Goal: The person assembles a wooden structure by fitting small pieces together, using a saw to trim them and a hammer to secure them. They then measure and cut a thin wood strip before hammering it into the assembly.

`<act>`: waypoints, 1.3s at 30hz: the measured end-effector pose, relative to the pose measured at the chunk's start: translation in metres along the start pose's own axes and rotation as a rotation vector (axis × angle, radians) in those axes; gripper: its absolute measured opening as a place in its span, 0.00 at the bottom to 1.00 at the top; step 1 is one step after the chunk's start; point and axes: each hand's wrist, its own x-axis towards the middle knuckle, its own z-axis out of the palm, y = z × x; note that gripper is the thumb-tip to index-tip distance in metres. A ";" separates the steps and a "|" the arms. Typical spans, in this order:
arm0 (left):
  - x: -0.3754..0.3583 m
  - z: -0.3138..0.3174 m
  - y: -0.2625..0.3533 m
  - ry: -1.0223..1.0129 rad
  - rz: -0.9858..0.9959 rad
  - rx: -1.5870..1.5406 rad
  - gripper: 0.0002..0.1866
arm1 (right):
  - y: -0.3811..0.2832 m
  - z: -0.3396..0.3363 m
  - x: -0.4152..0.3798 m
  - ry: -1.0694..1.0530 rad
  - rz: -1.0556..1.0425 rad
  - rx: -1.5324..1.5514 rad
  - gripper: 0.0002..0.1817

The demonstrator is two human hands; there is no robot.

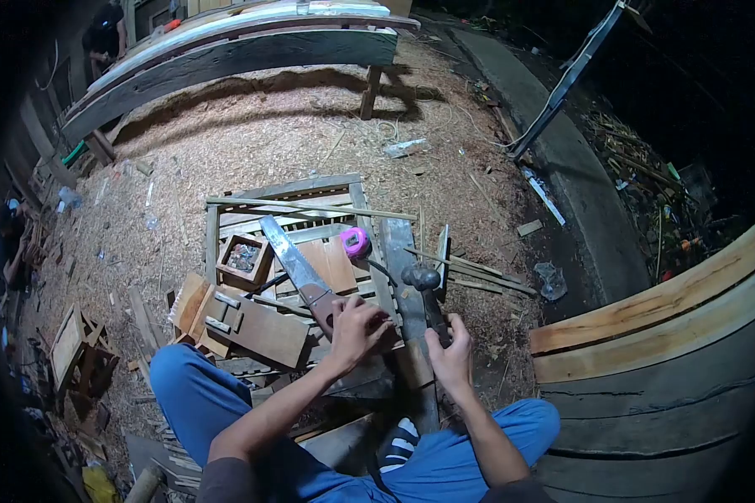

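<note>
My left hand (359,334) is closed at the wooden handle of a hand saw (298,261), whose blade points up and left over the slatted frame. In my right hand (450,356) is the dark handle of a hammer (421,278), its head pointing away from me. A pink tape measure (355,242) lies just above the saw handle. To the left, a square wooden box (244,259) holds small metal-looking pieces. Below that box lies a brown board (268,329) with small wood blocks on it.
A long workbench (252,54) crosses the top. One person (109,35) stands at its left end; another (10,243) is at the left edge. Planks (646,335) lie at the right. Thin sticks (486,275) lie beside the hammer. Wood shavings cover the ground.
</note>
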 end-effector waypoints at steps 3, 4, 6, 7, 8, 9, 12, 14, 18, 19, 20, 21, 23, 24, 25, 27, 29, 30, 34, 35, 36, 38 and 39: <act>0.005 0.009 -0.007 0.029 -0.006 0.013 0.12 | -0.001 -0.003 -0.004 -0.015 0.035 -0.031 0.15; 0.007 0.009 -0.006 0.035 -0.003 0.037 0.13 | 0.004 0.001 -0.007 -0.016 0.019 -0.003 0.16; 0.010 0.010 -0.005 0.029 -0.005 0.053 0.12 | 0.011 0.002 -0.009 -0.065 0.050 0.009 0.22; 0.011 0.010 -0.005 0.028 -0.004 0.052 0.12 | 0.013 0.002 -0.012 -0.064 0.051 0.009 0.22; 0.013 0.010 -0.006 0.017 -0.001 0.046 0.12 | 0.014 0.002 -0.015 -0.040 0.007 -0.043 0.24; 0.015 0.009 -0.007 0.008 0.000 0.040 0.12 | 0.012 0.002 -0.017 -0.019 -0.038 -0.096 0.26; 0.017 0.009 -0.006 -0.016 -0.058 0.090 0.11 | 0.005 -0.005 -0.022 -0.079 0.036 -0.118 0.28; 0.018 0.007 -0.002 -0.025 -0.081 0.091 0.11 | 0.010 -0.004 -0.023 -0.068 -0.027 -0.157 0.28; 0.019 0.005 -0.002 -0.030 -0.049 0.096 0.10 | 0.016 -0.003 -0.022 -0.050 -0.062 -0.190 0.27; 0.020 0.005 -0.002 -0.026 -0.052 0.099 0.10 | 0.013 -0.004 -0.020 -0.054 -0.066 -0.189 0.27; 0.020 0.005 -0.001 -0.019 -0.036 0.101 0.10 | 0.010 -0.008 -0.018 -0.032 -0.065 -0.206 0.27; 0.019 0.006 -0.001 -0.015 -0.020 0.102 0.10 | 0.003 -0.012 -0.017 -0.008 -0.060 -0.225 0.27; 0.017 0.009 -0.002 -0.014 -0.022 0.094 0.09 | -0.008 -0.018 -0.020 -0.069 -0.001 -0.222 0.26; 0.017 0.010 -0.002 -0.022 -0.029 0.091 0.10 | -0.009 -0.016 -0.024 -0.047 -0.064 -0.193 0.26; 0.018 0.009 -0.004 -0.029 -0.034 0.091 0.10 | -0.010 -0.012 -0.027 -0.024 -0.131 -0.161 0.26; 0.016 0.011 -0.009 -0.021 -0.014 0.105 0.10 | -0.001 -0.004 -0.027 -0.021 -0.199 -0.201 0.25; 0.017 0.012 -0.009 -0.015 0.016 0.114 0.10 | 0.016 0.006 -0.030 -0.048 -0.241 -0.225 0.25; 0.019 0.012 -0.009 -0.021 0.008 0.129 0.10 | 0.011 0.004 -0.029 -0.048 -0.261 -0.225 0.24; 0.017 0.013 -0.005 -0.003 -0.007 0.089 0.10 | -0.016 -0.004 -0.030 -0.015 -0.206 -0.168 0.23; 0.017 0.013 -0.005 -0.006 -0.007 0.091 0.10 | -0.015 -0.003 -0.030 -0.015 -0.203 -0.166 0.23; 0.017 0.013 -0.006 -0.009 -0.009 0.084 0.10 | -0.014 -0.002 -0.030 -0.007 -0.202 -0.139 0.23; 0.018 0.011 -0.006 -0.008 -0.004 0.078 0.10 | -0.006 0.001 -0.027 0.006 -0.208 -0.112 0.23; 0.018 0.010 -0.005 -0.008 0.000 0.103 0.10 | -0.001 0.003 -0.023 -0.032 -0.179 -0.153 0.23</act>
